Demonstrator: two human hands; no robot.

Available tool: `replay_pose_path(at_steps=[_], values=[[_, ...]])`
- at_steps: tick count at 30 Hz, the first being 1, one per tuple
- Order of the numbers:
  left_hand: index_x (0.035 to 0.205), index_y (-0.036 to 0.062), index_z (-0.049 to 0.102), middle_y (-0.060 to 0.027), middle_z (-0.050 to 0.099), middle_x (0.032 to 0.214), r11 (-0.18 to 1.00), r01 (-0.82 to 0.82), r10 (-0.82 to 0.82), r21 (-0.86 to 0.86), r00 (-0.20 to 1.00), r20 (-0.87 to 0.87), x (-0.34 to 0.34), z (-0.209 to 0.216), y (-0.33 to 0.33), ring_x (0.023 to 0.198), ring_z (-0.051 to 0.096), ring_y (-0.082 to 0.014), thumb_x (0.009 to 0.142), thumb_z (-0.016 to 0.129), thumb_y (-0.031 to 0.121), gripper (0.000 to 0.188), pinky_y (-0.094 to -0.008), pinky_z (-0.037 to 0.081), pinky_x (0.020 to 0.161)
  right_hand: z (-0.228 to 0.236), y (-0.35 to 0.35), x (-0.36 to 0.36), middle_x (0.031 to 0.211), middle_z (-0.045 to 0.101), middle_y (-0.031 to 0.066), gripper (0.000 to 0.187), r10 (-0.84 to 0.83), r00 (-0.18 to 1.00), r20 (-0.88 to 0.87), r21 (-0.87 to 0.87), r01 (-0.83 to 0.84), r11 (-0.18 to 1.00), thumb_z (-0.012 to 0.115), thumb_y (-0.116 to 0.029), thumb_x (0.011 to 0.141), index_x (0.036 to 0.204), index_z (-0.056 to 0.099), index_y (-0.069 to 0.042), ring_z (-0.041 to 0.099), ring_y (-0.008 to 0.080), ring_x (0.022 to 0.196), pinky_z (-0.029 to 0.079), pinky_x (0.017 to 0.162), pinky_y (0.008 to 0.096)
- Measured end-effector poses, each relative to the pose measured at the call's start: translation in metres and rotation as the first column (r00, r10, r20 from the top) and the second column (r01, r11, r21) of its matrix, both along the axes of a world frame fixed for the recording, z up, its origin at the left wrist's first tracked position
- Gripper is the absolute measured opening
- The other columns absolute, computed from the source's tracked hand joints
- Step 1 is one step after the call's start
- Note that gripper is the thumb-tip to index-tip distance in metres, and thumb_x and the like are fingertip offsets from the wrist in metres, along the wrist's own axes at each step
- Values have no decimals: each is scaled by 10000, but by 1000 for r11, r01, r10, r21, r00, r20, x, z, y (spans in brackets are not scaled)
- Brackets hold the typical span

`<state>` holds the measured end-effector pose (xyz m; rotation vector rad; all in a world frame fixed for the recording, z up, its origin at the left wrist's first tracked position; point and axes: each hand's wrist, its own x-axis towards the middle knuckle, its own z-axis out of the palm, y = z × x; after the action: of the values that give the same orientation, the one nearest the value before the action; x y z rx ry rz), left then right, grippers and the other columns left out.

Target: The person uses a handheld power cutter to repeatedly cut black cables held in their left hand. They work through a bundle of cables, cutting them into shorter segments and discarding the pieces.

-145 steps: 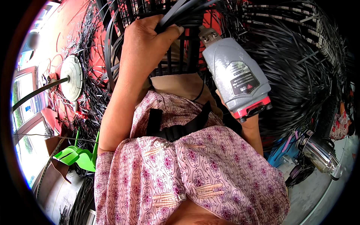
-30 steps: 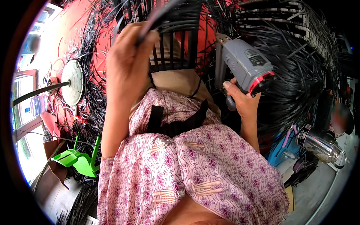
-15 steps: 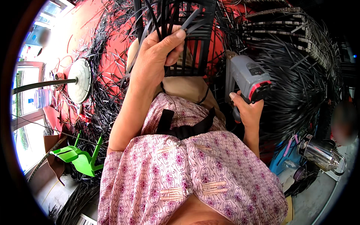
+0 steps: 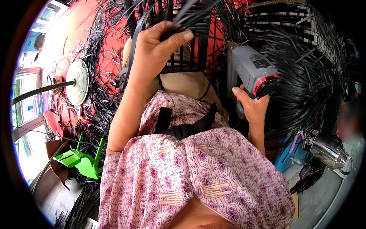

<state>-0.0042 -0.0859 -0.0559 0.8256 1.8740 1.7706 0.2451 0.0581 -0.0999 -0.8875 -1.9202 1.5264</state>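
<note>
My left hand [image 4: 158,47] is closed around a bunch of black plastic strips [image 4: 192,14], whose free ends fan up and right, blurred by motion. Right behind it stands a black slatted frame [image 4: 203,45], partly woven with strips, hidden in part by the hand. At my right side, my right hand [image 4: 254,108] grips the handle of a grey and red nail gun [image 4: 253,63]. Its nose points away from me, apart from the frame. One long strip [image 4: 133,51] hangs down beside my left wrist.
A large heap of black strips [image 4: 293,84] lies to the right, below a woven piece [image 4: 293,23]. On the left are a round pale fan base [image 4: 77,82] and a green dustpan [image 4: 84,164]. A metal flask [image 4: 324,150] lies at the lower right.
My left hand has shifted slightly left, its fingers now curled around a fuller bunch of strips that swings above it. My right hand keeps the nail gun nearly in place.
</note>
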Motion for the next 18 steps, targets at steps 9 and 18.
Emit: replay_pose_path(at_steps=[9,18], values=[[744,-25,594,-205,599,757,926,-214,-41,-311,762,-646,-1,-10,18,750,600,-406,821,686,305,351,-475,459,661,-4,2,3,906,658,63,346,147,987,63,344,-159,925,806,13,731,1024,624,26,636,140,775,526,687,274],[750,-21,604,-207,621,787,898,-258,-37,-356,762,-647,-6,-18,26,781,611,-411,822,668,309,344,-488,482,685,-11,2,-11,910,702,66,361,207,977,49,278,-213,937,850,-51,715,1014,657,12,659,150,798,531,737,285]])
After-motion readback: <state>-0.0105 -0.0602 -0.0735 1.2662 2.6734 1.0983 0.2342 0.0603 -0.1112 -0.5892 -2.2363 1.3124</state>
